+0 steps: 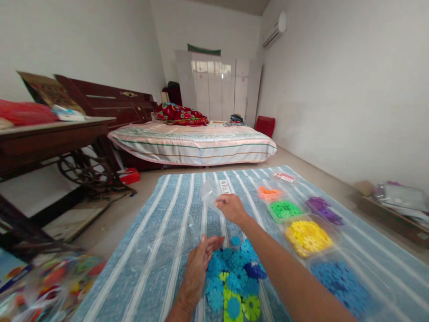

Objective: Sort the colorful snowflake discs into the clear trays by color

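My right hand (230, 207) is closed in a pinch on the edge of a clear plastic container (210, 193), held over the striped cloth. My left hand (200, 261) has its fingers stretched out and rests against the left side of a loose pile of light-blue notched plastic discs (237, 264). Among them lie a few dark-blue discs (253, 270) and lime-green discs (251, 307). Another clear plastic piece (164, 243) lies on the cloth left of my left hand; its exact shape is hard to make out.
Clear tubs of orange (269, 192), green (284, 209), purple (323, 209), yellow (308, 237) and blue discs (340, 279) stand at right on the striped cloth (150, 219). A bag of colourful pieces (56, 286) lies lower left. A sewing-machine table (56, 134) and bed (194, 143) are beyond.
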A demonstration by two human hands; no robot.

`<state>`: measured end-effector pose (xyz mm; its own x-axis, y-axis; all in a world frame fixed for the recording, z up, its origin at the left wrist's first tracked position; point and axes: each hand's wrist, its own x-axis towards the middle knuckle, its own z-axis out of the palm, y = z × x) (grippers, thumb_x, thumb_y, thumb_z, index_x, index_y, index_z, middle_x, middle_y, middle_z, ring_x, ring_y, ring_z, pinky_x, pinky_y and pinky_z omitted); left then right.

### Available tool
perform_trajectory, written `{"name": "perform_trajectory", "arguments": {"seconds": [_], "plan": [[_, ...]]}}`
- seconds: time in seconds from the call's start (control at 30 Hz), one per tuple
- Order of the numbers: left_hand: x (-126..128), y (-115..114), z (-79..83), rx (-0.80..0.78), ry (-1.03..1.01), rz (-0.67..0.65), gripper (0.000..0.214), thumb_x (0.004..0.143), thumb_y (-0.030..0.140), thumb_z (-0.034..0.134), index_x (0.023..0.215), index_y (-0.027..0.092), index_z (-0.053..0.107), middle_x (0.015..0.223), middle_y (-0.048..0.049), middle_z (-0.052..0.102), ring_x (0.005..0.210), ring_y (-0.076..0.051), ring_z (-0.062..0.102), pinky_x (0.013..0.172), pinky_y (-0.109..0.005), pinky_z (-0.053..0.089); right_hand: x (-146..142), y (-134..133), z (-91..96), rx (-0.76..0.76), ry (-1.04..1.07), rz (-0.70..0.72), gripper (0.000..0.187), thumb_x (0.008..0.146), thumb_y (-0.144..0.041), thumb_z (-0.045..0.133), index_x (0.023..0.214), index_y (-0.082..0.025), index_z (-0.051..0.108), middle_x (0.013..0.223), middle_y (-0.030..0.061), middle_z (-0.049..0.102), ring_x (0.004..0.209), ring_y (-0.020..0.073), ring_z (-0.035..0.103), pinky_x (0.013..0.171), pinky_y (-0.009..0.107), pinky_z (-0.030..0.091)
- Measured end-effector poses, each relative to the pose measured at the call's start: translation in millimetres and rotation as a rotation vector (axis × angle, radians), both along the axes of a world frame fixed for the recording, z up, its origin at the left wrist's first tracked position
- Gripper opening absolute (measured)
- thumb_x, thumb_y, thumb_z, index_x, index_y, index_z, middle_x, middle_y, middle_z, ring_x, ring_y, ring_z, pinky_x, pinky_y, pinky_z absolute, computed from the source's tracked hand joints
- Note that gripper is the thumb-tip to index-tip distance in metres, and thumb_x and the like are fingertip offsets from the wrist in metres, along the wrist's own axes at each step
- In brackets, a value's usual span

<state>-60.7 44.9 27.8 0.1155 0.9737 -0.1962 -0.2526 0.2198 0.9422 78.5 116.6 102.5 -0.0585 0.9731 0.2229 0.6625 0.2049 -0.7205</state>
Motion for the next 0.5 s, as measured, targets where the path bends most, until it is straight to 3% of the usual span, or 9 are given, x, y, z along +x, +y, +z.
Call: {"name": "perform_trajectory", "arguments": {"seconds": [0.1,0.2,0.3,0.37,0.5], "plan": [[-1,0,0.4,0.007,0.045,0.001,0.059,0.070,0.064,0.054,0.091,0.011,0.069,0.103,-0.0148,0.069,0.106,-0.028,0.060,0.103,-0.042,0.036,-15,10,-2.5,0.019,-0.147,0.008,0.022,0.078,-0.035,0.059,0.096,-0.023,0.065,0.100,-0.0013,0.067,0.097,0.0183,0.059,0.079,0.027,0.045],[-1,-1,2.5,0.017,0.065,-0.007,0.056,0.069,0.063,0.056,0.089,0.012,0.070,0.101,-0.0135,0.070,0.104,-0.028,0.060,0.102,-0.041,0.038,5,14,-4.4,-0.001,-0.289,-0.079,0.023,0.082,-0.037,0.056,0.100,-0.026,0.063,0.112,0.0007,0.063,0.108,0.0207,0.054,0.086,0.030,0.043],[-1,-1,4.0,0.041,0.102,-0.019,0.054,0.068,0.063,0.057,0.088,0.014,0.071,0.099,-0.0116,0.071,0.102,-0.028,0.061,0.101,-0.041,0.038,62,24,-4.2,-0.099,-0.415,-0.263,0.020,0.085,-0.030,0.055,0.100,-0.019,0.062,0.111,0.0084,0.060,0.108,0.0231,0.052,0.089,0.036,0.043],[-2,-2,3.3,0.041,0.117,-0.025,0.053,0.067,0.063,0.058,0.087,0.015,0.070,0.099,-0.0109,0.071,0.101,-0.027,0.061,0.099,-0.040,0.040,108,34,-3.6,-0.177,-0.473,-0.392,0.032,0.087,-0.035,0.053,0.114,-0.016,0.054,0.116,0.0075,0.055,0.100,0.0197,0.056,0.085,0.041,0.047],[-5,-1,-0.9,0.029,0.151,-0.032,0.050,0.067,0.060,0.060,0.087,0.016,0.070,0.099,-0.0093,0.070,0.102,-0.025,0.061,0.096,-0.035,0.043,183,56,-5.0,-0.295,-0.498,-0.578,0.034,0.088,-0.035,0.053,0.117,-0.016,0.052,0.116,0.0077,0.055,0.098,0.0193,0.057,0.082,0.041,0.049]]}}
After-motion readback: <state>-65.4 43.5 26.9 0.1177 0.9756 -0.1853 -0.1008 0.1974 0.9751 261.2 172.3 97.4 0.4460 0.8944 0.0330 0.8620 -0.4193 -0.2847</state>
